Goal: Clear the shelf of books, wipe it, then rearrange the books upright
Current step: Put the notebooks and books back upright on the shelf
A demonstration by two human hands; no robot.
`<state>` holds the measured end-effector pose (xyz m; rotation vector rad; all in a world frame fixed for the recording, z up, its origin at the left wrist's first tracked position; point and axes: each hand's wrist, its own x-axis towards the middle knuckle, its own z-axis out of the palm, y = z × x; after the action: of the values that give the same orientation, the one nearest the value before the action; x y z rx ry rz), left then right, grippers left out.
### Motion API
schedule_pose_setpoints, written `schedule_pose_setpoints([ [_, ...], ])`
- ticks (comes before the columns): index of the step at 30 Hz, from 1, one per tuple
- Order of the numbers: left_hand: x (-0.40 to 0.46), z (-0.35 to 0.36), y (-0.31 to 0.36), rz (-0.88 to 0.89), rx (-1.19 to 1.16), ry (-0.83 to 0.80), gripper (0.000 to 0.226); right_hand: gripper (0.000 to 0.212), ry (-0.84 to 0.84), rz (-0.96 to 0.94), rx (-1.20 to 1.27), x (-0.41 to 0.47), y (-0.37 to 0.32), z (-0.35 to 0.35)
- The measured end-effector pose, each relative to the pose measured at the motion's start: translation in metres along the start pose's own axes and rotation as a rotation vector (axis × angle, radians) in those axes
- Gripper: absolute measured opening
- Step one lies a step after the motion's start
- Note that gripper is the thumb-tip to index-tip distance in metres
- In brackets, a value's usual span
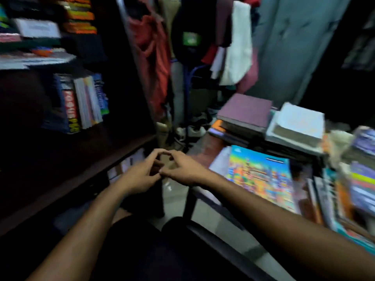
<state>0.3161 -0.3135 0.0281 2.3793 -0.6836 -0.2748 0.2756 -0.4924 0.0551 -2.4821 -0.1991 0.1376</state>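
shelf point(113, 157): dark wooden unit on your left, smooth flat boards; most of the middle board in front of you is bare.
hanging clothes point(154, 57): soft fabric behind the shelf, a rust-red piece and a white towel-like piece among them.
table point(205, 151): on your right, reddish-brown top, crowded with cleared books.
table stacks point(361, 179): flat piles along the right edge, thin spines of many colours, print too blurred to read.
colourful book point(261, 177): large, glossy, lying flat on the table near your right forearm; busy cartoon cover, title unreadable.
purple book point(246, 110): matte hardcover on top of a stack at the far end of the table.
white book point(300, 122): thick, pale cover, just beside the purple one.
shelf books point(81, 102): a small upright group leaning on the middle board; one red spine seems to read "focus".
left hand point(140, 173): fingers loosely curled, holding nothing, tips meeting your right hand.
right hand point(180, 169): fingers bent, holding nothing, touching the left.
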Motion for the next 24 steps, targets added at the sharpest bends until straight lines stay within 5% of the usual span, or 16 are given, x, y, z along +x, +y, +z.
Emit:
schedule_pose_setpoints([
  [4,0.017,0.041,0.075,0.034,-0.125,0.108,0.036,0.060,0.123,0.142,-0.171,-0.084,0.052,-0.061],
  [9,0.024,0.099,0.114,-0.045,-0.124,-0.046,0.050,0.086,0.103,0.589,-0.471,-0.142,0.124,-0.090],
  [15,0.015,0.119,0.126,0.029,0.265,0.098,0.048,0.097,0.262,0.631,-0.162,-0.164,0.156,-0.079],
  [21,0.018,0.126,0.147,-0.086,-0.002,-0.037,0.052,0.086,0.545,0.676,0.750,-0.158,0.161,-0.069],
  [24,0.021,0.121,0.148,-0.171,-0.162,-0.006,0.055,0.081,0.578,0.673,0.961,-0.157,0.153,-0.061],
])
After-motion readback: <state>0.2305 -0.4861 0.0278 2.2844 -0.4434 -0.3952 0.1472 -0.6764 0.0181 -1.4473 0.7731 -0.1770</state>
